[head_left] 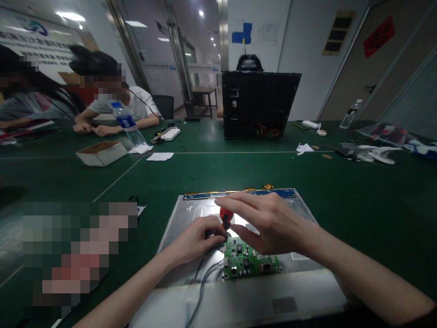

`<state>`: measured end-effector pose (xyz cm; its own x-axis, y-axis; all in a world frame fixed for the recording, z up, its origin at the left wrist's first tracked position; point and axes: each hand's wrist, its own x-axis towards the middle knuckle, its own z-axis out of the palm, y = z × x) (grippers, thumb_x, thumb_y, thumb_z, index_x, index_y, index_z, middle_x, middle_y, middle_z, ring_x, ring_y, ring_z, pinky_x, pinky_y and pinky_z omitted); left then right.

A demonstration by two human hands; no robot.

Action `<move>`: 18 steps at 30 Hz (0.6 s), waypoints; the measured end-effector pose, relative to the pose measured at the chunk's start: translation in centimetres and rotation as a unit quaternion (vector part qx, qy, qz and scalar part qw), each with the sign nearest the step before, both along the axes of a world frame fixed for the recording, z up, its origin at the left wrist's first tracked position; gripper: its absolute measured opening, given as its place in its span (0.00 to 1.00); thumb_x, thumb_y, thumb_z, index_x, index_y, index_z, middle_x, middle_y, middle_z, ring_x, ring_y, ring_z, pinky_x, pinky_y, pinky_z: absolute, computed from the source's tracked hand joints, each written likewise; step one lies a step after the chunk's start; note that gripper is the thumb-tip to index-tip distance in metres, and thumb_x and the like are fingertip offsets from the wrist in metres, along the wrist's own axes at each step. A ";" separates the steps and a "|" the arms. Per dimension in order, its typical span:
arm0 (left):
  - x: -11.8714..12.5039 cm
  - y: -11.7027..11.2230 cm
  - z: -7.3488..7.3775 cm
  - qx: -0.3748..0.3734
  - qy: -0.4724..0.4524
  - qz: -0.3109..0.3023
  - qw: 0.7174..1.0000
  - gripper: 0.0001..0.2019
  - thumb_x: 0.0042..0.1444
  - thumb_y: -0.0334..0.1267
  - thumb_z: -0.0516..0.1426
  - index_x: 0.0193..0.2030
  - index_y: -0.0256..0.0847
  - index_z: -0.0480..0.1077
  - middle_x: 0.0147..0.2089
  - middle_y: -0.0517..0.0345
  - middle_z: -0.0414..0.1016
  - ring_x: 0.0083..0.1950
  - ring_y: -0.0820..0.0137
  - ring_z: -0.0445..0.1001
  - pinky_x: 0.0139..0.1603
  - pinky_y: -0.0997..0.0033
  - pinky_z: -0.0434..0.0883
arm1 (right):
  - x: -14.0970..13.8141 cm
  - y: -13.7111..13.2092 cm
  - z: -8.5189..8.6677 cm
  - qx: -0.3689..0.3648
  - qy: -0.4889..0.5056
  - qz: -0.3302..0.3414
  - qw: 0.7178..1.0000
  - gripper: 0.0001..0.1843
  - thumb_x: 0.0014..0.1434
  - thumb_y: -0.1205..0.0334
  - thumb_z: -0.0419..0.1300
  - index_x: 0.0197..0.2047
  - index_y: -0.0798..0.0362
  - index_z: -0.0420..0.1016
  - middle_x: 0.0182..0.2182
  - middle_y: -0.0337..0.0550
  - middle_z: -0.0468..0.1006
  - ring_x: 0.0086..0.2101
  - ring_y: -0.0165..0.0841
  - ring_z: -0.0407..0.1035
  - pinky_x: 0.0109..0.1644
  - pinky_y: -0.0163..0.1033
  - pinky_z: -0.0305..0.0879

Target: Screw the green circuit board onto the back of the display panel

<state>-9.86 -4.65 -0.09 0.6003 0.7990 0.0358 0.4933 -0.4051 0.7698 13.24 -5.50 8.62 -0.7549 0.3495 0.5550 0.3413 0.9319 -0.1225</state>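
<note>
A screwdriver with a red and black handle (226, 215) stands upright over the upper left corner of a green circuit board (244, 262). My right hand (262, 218) is around its handle, index finger across the top and thumb by the lower part. Closed in a pinch, my left hand (201, 239) is at the screwdriver's lower end by the board's corner; what its fingertips hold is hidden. The board lies on the silver metal back of a flat display panel (177, 228). Along the panel's far edge runs a narrow blue circuit strip (239, 195).
Grey cables (201, 291) run from the board's left side. Further back stand a black monitor-like casing (259, 105), a white open box (102, 154) and a water bottle (128, 123). White gloves (372, 154) lie at right. Two people sit at the far left.
</note>
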 end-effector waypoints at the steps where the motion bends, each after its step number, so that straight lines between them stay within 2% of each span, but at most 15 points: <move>1: 0.0 0.0 0.0 -0.002 -0.002 0.000 1.000 0.04 0.57 0.33 0.59 0.33 0.39 0.76 0.33 0.58 0.76 0.36 0.67 0.72 0.37 0.69 0.67 | 0.0 0.0 0.0 0.001 0.001 0.002 1.000 0.20 0.65 0.67 0.52 0.60 0.59 0.61 0.53 0.51 0.74 0.47 0.35 0.71 0.35 0.36 0.70; 6: -0.1 0.1 -0.2 -0.025 -0.001 -0.002 1.000 0.05 0.58 0.34 0.59 0.35 0.39 0.76 0.34 0.57 0.77 0.37 0.66 0.73 0.38 0.69 0.68 | -0.1 0.1 0.0 0.017 0.006 -0.002 1.000 0.18 0.66 0.69 0.51 0.58 0.59 0.62 0.48 0.50 0.76 0.44 0.34 0.72 0.34 0.37 0.70; 13: -0.3 0.1 -0.3 -0.018 -0.008 -0.013 1.000 0.05 0.59 0.34 0.59 0.36 0.39 0.77 0.37 0.57 0.79 0.39 0.65 0.74 0.42 0.66 0.69 | -0.1 0.1 -0.2 0.038 0.016 -0.018 0.999 0.12 0.69 0.63 0.51 0.54 0.54 0.64 0.43 0.46 0.75 0.34 0.31 0.71 0.27 0.35 0.63; 18: -0.2 0.1 -0.4 -0.012 -0.011 -0.011 1.000 0.05 0.58 0.32 0.59 0.35 0.39 0.77 0.37 0.57 0.78 0.39 0.65 0.74 0.42 0.67 0.69 | -0.1 0.2 -0.1 0.044 0.018 -0.013 0.999 0.11 0.68 0.62 0.52 0.51 0.55 0.66 0.42 0.46 0.76 0.34 0.31 0.71 0.28 0.35 0.63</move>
<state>-10.06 -4.57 -0.50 0.6170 0.7864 0.0299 0.4668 -0.3963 0.7906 13.11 -5.34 8.50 -0.7247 0.3174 0.6116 0.3631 0.9303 -0.0526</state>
